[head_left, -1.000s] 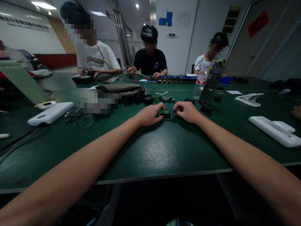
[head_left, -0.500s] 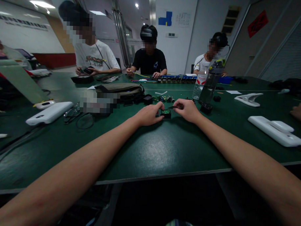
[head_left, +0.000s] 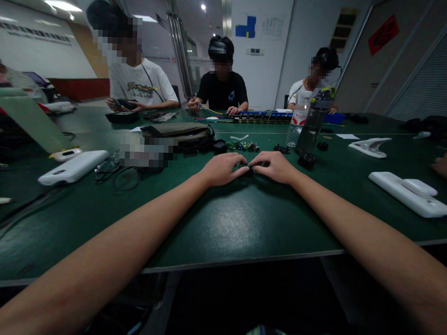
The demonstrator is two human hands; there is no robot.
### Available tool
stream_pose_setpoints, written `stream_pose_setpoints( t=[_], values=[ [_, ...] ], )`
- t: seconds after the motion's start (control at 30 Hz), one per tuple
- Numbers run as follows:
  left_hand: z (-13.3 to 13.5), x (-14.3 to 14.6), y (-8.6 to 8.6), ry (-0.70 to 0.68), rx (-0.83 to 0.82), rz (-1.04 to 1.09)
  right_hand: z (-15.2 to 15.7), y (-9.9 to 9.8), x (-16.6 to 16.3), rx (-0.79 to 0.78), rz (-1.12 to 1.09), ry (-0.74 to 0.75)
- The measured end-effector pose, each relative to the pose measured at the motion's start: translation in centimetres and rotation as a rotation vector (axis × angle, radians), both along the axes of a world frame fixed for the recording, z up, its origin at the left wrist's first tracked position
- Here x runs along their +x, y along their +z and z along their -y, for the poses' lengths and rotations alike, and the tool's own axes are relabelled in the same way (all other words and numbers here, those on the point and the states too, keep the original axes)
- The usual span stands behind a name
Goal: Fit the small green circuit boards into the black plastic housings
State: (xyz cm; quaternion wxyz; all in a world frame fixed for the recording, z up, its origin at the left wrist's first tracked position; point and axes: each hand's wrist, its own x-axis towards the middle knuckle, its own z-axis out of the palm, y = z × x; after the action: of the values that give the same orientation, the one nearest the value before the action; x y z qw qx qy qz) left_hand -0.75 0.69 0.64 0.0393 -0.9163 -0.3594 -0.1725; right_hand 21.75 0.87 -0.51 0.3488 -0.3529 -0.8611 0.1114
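While my left hand (head_left: 223, 170) has its fingers (head_left: 235, 158) clamped on a small black box (head_left: 248, 174), my right hand (head_left: 278, 166) touches its other side.
The box sits on the green surface (head_left: 239, 226) between them; whether the right one pinches anything, I can't tell. Green parts (head_left: 249, 147) lie just beyond, a clear bottle (head_left: 295, 131) further right.

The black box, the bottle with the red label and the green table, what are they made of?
Box: probably hard plastic, matte; it looks dull black, though fingers hide much of it.
Bottle: likely thin, glossy plastic; it is see-through.
Table: perhaps coated board; its smooth top shines softly where light falls.
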Motion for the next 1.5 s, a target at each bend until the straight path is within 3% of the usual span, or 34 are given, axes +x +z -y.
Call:
stream_pose_setpoints(
  t=[0.33, 0.7, 1.13, 1.5],
  values=[
    [-0.7, -0.3, -0.3, -0.021, 0.132, 0.083, 0.1, 0.2, -0.1, -0.089, -0.081, -0.056],
    [-1.0, -0.9, -0.2, -0.049, 0.063, 0.038, 0.5, 0.6, -0.1, -0.044, -0.072, -0.063],
    [-0.9, -0.8, 0.1, -0.105, 0.027, 0.053, 0.6, 0.4, -0.4, -0.121, -0.104, -0.035],
    [-1.0, -0.7, 0.0, -0.062, -0.055, 0.067, 0.7, 0.6, -0.3, -0.16, -0.13, -0.025]
  ],
)
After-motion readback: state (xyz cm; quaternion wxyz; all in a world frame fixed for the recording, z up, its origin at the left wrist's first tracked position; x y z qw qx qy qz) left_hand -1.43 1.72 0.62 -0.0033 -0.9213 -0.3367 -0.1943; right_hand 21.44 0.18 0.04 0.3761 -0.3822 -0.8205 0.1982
